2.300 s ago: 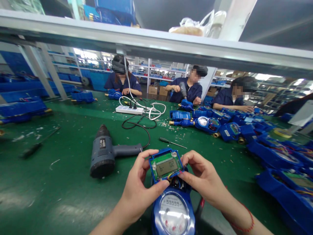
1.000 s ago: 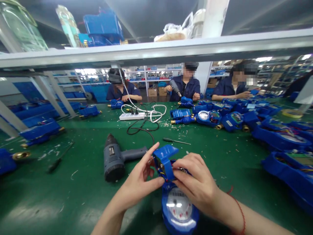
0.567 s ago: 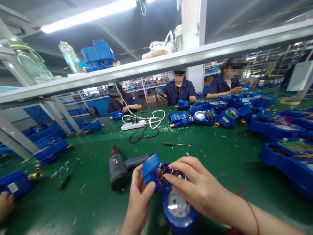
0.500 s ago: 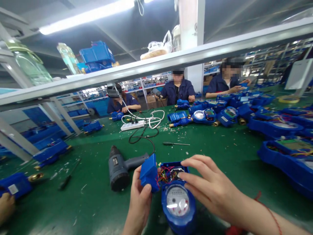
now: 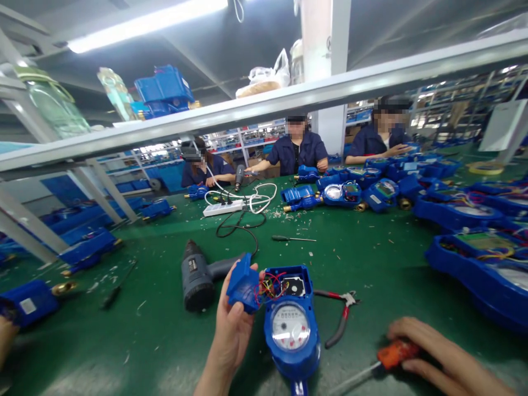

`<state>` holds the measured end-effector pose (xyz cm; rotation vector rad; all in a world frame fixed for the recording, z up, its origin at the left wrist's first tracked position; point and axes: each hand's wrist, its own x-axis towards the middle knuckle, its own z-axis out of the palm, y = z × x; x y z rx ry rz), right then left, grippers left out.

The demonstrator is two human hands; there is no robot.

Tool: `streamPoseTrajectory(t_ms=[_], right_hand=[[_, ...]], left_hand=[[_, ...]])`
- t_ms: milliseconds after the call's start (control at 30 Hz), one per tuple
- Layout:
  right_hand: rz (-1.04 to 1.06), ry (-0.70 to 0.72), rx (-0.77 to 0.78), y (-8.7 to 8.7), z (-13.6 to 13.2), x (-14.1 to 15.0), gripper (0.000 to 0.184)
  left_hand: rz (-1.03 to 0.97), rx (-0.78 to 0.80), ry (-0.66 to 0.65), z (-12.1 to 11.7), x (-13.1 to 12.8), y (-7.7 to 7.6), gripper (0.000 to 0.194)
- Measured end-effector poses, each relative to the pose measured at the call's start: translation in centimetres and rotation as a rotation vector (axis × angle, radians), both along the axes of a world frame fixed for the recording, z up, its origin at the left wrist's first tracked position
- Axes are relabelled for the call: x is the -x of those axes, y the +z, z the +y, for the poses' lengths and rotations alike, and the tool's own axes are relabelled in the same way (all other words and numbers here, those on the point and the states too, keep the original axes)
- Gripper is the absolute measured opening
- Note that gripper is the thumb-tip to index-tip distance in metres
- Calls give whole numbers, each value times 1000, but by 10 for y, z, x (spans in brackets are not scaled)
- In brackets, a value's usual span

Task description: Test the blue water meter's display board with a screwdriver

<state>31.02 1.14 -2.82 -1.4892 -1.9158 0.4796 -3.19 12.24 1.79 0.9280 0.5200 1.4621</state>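
My left hand (image 5: 233,324) grips a blue plastic cover (image 5: 244,286) from below and the side, thumb across its front. Thin coloured wires (image 5: 272,286) run from the cover into the open box of a blue water meter (image 5: 292,352). The meter lies on the green bench with its round dial (image 5: 291,325) facing up; a dark part with a white edge sits in its box. At lower right, my right hand (image 5: 429,349) has its fingers around the orange handle of a screwdriver (image 5: 396,355), whose shaft points left toward the meter.
Red-handled pliers (image 5: 346,302) lie right of the meter. A grey heat gun (image 5: 200,280) rests at left, a thin screwdriver (image 5: 292,238) beyond. Several blue meters (image 5: 470,264) line the right side. A power strip (image 5: 223,208) and co-workers (image 5: 296,148) are across the bench.
My right hand has left the meter's box and moved right and down onto the screwdriver. The pliers have come into view. A co-worker across the bench has moved a heat gun downward.
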Motion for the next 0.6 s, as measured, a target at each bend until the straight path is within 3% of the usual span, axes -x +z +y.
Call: streamPoseTrajectory(t_ms=[133,233,400,533,600], right_hand=[[113,-296,-53,14,22,-20,41],[83,-406,-59,15,47,-30,44],[-18,-358,-124,15,79,-14,40],[-70,-143,-120,26,84,22,17],[-99,-33,-119,32,81,40,19]], left_hand=[[15,19,-1,-5,-2,6,78],[37,44,10,-9,-5,12,82],[114,93,44,-13,-6,17,83],[196,138,79,-13,-2,14,83],[223,169,97,-7,4,9,83]])
